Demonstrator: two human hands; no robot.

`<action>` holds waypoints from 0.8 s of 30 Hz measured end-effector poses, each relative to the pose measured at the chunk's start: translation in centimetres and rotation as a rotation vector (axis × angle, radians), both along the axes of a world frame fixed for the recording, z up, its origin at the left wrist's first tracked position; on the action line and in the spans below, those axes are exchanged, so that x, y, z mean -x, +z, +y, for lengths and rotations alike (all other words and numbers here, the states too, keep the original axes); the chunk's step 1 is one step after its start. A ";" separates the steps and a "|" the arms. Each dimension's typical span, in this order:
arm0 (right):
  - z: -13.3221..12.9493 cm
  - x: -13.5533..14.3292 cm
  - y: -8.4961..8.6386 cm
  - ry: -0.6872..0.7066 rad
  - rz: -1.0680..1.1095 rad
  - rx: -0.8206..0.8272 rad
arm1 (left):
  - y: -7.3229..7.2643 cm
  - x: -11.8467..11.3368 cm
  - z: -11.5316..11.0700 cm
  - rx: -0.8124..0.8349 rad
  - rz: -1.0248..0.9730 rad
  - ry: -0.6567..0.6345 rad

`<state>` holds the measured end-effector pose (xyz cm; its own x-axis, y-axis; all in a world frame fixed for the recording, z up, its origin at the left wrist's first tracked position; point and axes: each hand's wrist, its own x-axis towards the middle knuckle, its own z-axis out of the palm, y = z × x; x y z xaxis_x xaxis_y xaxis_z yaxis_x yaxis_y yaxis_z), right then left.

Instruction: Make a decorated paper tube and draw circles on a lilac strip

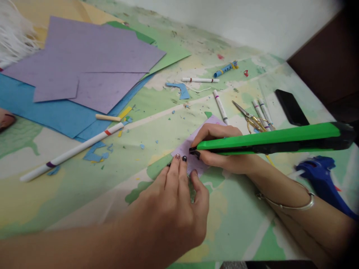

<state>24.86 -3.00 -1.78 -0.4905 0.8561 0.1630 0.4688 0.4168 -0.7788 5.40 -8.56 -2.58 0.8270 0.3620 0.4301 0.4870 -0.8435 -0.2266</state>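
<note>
In the head view my right hand (221, 147) is closed like a pen grip round a green and black utility knife (269, 140), near its front end. The knife's tip is down at a small piece of purple paper (185, 146); I cannot make out the blade. My left hand (179, 198) lies beside the tip, fingers stretched out and fingertips pressing on the near edge of the paper. Both hands partly cover the sheet. Just beyond my right hand are a white marker (220, 107) and gold-handled scissors (249, 116).
Large purple sheets (95, 48) and blue sheets (56, 104) lie at the left. A long white stick (75, 153), paper scraps (94, 151), a rolled blue paper tube (225, 69), a black phone (291, 107) and a blue glue gun (322, 179) lie about. Part of another hand (6, 119) shows at the left edge.
</note>
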 end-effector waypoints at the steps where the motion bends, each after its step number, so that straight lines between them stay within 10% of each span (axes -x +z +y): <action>1: 0.0 0.0 0.0 -0.008 -0.011 -0.014 | 0.0 0.0 0.0 0.002 -0.003 -0.003; 24: -1.6 1.1 0.0 -0.185 -0.043 -0.041 | 0.0 -0.1 0.0 0.012 -0.038 -0.006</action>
